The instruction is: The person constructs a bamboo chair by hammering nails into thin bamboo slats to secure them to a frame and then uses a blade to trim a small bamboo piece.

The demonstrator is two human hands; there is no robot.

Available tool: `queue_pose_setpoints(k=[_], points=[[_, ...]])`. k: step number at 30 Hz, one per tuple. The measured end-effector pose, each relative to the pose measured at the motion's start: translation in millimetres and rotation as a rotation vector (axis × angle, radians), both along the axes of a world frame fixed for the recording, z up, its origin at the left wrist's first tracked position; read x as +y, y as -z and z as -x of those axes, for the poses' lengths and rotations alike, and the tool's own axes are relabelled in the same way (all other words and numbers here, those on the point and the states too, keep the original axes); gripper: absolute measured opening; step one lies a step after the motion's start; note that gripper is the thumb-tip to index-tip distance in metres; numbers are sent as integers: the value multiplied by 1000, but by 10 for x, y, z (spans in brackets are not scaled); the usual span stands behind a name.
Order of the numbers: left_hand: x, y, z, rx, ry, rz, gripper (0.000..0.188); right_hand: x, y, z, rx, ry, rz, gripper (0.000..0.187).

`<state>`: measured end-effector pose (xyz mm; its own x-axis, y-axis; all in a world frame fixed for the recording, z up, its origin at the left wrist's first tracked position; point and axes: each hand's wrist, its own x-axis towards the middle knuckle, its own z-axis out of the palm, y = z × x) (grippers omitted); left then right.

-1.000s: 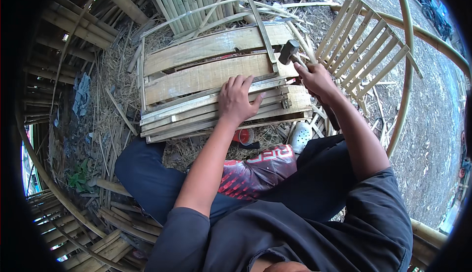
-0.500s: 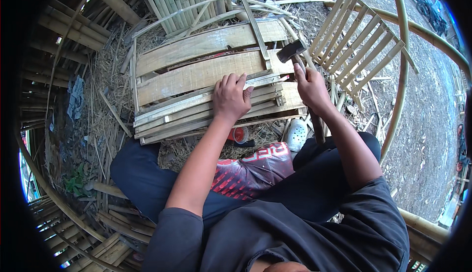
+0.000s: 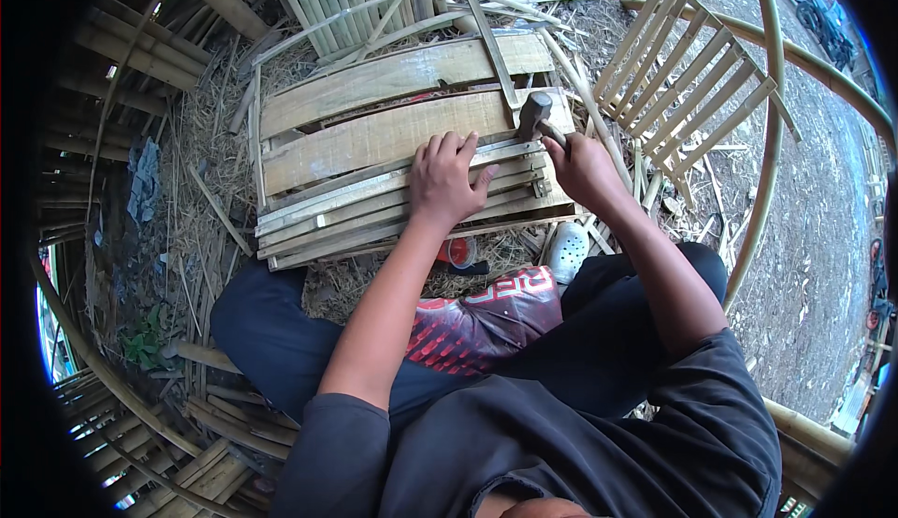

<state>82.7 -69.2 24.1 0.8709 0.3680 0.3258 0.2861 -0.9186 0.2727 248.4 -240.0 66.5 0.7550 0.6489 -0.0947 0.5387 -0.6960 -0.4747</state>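
My left hand (image 3: 447,179) lies over a stack of narrow wooden slats (image 3: 360,214), fingers spread and pressing on them near the middle. My right hand (image 3: 582,170) grips a hammer (image 3: 534,117) by its handle close to the head. The dark hammer head is at the right end of the top slat; whether it touches cannot be made out. Beneath the slats is a low wooden bench of wide planks (image 3: 374,139) with gaps between them. A thin wooden strip (image 3: 488,45) lies across the planks, its near end beside the hammer head.
A slatted bamboo rack (image 3: 687,78) stands at the far right, and a bamboo panel (image 3: 351,3) at the back. A red round container (image 3: 458,251) sits below the bench's near edge, by a pale perforated clog (image 3: 568,254). Straw and bamboo strips litter the ground.
My right hand has brought the hammer down and left, from above the bench's right side onto the slats' right end. My left hand has stayed almost in place.
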Motion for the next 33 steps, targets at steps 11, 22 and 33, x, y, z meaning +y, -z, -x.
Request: queue_pose_setpoints(k=[11,22,33], points=[[72,72,-8,15,-23,23,48,21,-73,89,-98,-89,0,44],[96,132,20,-101,15,65,45,-68,75,-107,-152,-169,-129,43],[70,99,17,-98,2,66,41,84,381,-401,-297,-69,-234,34]])
